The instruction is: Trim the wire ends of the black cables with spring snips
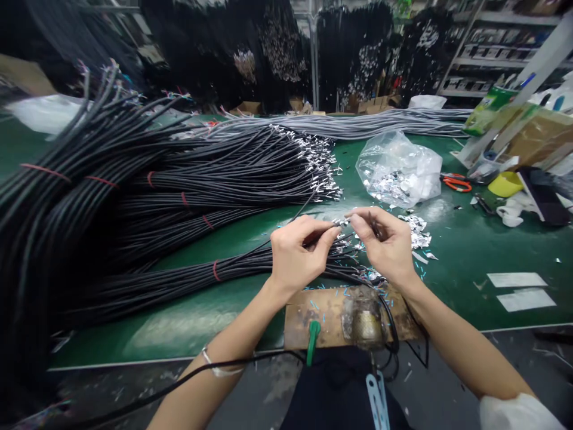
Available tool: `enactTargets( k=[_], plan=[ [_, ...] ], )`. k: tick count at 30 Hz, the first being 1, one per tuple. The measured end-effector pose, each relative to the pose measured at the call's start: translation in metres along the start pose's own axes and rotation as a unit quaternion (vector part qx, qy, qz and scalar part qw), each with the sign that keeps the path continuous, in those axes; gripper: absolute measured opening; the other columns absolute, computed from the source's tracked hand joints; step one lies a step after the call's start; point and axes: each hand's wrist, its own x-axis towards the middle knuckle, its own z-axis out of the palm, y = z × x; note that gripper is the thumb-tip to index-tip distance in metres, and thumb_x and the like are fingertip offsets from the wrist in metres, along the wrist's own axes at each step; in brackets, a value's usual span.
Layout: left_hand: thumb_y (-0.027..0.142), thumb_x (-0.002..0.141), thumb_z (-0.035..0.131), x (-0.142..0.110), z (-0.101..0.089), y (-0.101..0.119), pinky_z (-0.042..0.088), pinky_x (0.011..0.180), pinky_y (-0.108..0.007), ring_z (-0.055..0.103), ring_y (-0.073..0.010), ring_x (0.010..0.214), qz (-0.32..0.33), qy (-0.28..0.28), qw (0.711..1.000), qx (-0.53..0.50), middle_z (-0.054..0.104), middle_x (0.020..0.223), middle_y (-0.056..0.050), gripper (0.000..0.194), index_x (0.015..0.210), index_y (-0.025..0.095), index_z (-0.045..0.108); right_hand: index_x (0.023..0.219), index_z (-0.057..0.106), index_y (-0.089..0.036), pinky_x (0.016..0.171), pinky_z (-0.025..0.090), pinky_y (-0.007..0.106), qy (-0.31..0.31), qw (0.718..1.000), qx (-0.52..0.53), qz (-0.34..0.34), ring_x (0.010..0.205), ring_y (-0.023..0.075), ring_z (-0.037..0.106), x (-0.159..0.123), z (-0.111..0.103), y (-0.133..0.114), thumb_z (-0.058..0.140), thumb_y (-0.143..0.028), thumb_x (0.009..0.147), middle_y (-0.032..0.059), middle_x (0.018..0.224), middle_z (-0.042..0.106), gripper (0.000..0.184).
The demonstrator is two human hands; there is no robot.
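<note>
My left hand (298, 251) is closed in a pinch on the end of one thin black cable (295, 216) that rises from the bundle (188, 278) below. My right hand (385, 242) is also pinched, gripping the cable's foil-wrapped tip (342, 222) right beside the left fingers. Both hands hover over the silver-tipped ends of a black cable bundle tied with red bands on the green table (470, 251). Shreds of silver foil (418, 230) lie just right of my right hand.
Large stacks of black cable bundles (134, 179) fill the left half. Grey cables (367, 125) lie at the back. A clear bag of foil scraps (398, 170), orange scissors (456, 182), a yellow cup (505, 184) and boxes (528, 128) sit right. A wooden board with a tool (362, 313) lies at the front edge.
</note>
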Motion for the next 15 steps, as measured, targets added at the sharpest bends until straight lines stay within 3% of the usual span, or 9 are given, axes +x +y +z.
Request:
enactTargets(
  k=[4,8,15],
  plan=[
    [0.023,0.076,0.068,-0.0003,-0.0012,0.0018,0.042,0.047,-0.022,0.054,-0.0093,0.053,-0.026,0.043,0.999,-0.021,0.064,0.065,0.000,0.004,0.074,0.020,0.069,0.112,0.059,-0.033,0.061,0.048,0.034,-0.005,0.999,-0.044,-0.001,0.068,0.0180,0.060,0.0001,-0.0002,0.0016,0.059,-0.040,0.084,0.0019,0.083,0.065,0.029],
    [0.023,0.074,0.070,0.0009,-0.0036,0.0036,0.041,0.044,-0.022,0.053,-0.0092,0.053,-0.018,0.075,0.997,-0.011,0.064,0.064,0.000,0.003,0.073,0.020,0.068,0.104,0.066,-0.033,0.070,0.049,0.039,-0.023,0.996,-0.075,-0.041,0.081,0.0209,0.062,0.0007,-0.0034,-0.0009,0.056,-0.035,0.087,0.0038,0.093,0.067,0.020],
    [0.020,0.073,0.072,0.0034,-0.0066,0.0052,0.038,0.044,-0.022,0.052,-0.0083,0.053,0.009,0.080,0.997,0.004,0.061,0.060,0.002,0.004,0.072,0.019,0.068,0.096,0.072,-0.033,0.061,0.047,0.035,-0.035,0.994,-0.082,-0.063,0.066,0.0174,0.059,-0.0006,-0.0021,-0.0061,0.056,-0.031,0.087,0.0013,0.073,0.066,0.018]
  ],
)
